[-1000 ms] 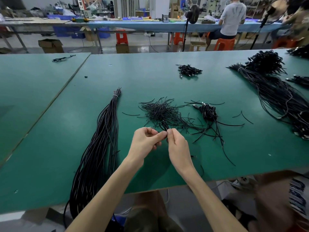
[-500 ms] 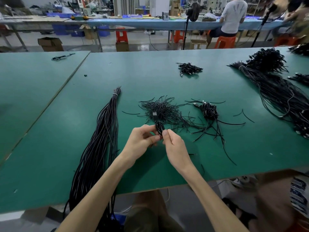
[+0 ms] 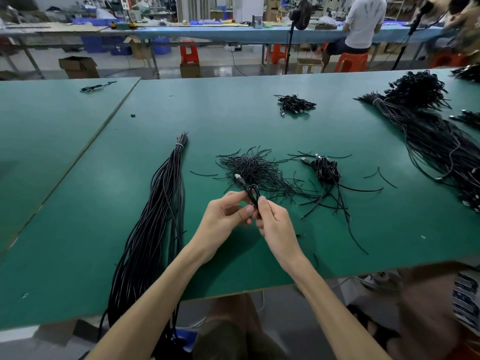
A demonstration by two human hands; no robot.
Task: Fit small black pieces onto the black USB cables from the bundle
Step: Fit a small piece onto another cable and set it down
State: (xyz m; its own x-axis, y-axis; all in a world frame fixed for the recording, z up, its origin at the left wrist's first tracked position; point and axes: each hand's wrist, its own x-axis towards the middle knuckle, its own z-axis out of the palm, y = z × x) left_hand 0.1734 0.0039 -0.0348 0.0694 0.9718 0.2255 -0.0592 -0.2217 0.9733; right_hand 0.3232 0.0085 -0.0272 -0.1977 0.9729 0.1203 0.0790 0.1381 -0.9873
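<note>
Green tabletop (image 3: 233, 113), black everything else, so bear with me. Both hands are working right in the middle of the view. The left hand (image 3: 223, 216) and right hand (image 3: 275, 224) are each clenched in a pinch on the same USB cable (image 3: 253, 193), fingertips nearly touching each other.

What's different from a second ago: back then the hands were squeezed together and you could barely see any cable poking out. Half a second ago a small loop had started to show. Now the loop stands clear above the fingers at 12 o'clock, and the plug (image 3: 238, 178) sticks out toward 11 o'clock. The hands have also drifted a bit up the tabletop, closer to the pile of small black pieces (image 3: 249, 166) sitting just past them at 12.

My read is that the cable is folded and held ready, so the fitting step is either underway or about to start. Whether a piece is already in the fingers, I honestly can't tell, it's black on black and tiny.

The long bundle (image 3: 158, 216) lies at 9 o'clock and hangs off the near edge. A little heap of coiled cables (image 3: 326, 170) at 2 o'clock looks like the done pile.
</note>
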